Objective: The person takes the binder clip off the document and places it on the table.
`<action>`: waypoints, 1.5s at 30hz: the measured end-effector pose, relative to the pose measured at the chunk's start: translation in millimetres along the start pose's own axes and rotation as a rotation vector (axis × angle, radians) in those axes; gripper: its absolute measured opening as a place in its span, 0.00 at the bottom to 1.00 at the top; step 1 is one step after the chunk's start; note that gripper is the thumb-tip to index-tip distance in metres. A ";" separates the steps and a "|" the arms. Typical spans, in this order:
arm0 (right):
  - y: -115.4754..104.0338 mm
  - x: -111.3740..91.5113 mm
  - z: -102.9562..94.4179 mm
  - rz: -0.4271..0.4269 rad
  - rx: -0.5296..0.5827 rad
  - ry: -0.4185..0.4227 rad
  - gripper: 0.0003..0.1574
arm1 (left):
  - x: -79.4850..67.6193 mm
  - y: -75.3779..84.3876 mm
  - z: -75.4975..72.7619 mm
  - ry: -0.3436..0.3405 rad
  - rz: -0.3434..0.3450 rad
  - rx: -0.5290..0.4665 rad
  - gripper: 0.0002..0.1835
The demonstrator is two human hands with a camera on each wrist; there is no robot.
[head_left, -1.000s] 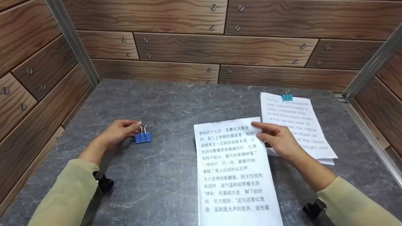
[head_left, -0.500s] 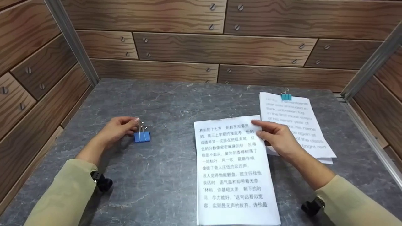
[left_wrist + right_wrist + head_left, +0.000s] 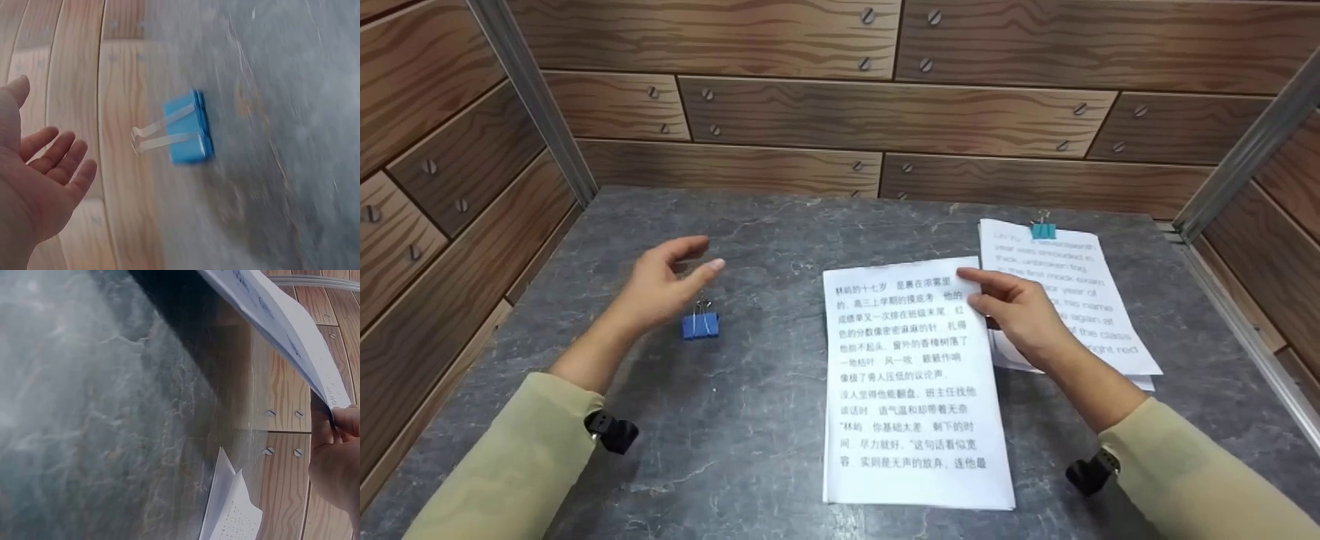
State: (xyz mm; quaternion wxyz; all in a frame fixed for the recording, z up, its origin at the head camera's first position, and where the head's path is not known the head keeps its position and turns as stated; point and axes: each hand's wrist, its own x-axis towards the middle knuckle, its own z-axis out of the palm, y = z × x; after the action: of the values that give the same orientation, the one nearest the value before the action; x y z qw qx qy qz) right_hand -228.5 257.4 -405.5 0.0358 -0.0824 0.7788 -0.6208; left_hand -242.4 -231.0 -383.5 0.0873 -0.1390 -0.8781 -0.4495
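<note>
Right hand (image 3: 1021,316) pinches printed sheets (image 3: 911,390) by upper right edge, over table (image 3: 757,427); likely light, floppy. Left hand (image 3: 660,283) empty, fingers spread, near blue clip (image 3: 701,326) on table: probably stiff, best gripped by handles (image 3: 167,140).

From white rectangular Chinese-printed paper stack (image 3: 911,382): blue metal binder clip (image 3: 701,326) at ten o'clock; white rectangular English-printed paper stack (image 3: 1078,296) at two, turquoise metal binder clip (image 3: 1043,231) on its twelve-o'clock edge.
</note>
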 end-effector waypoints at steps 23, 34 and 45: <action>12.3 42.8 17.7 0.015 0.031 0.103 0.26 | -34.9 51.5 118.9 -0.364 0.285 0.511 0.50; 20.5 49.4 21.2 0.006 -0.048 0.080 0.27 | -45.9 52.0 142.1 -0.484 0.269 0.640 0.54; 24.3 51.8 20.0 0.005 -0.113 0.044 0.28 | -49.4 52.2 143.3 -0.495 0.264 0.666 0.55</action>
State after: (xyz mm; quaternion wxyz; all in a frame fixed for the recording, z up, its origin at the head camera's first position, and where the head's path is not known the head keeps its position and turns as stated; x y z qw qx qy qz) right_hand -278.4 234.5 -431.2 0.0153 -0.0688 0.8133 -0.5775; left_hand -182.9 -93.4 -440.5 -0.0291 -0.3179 -0.9443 -0.0799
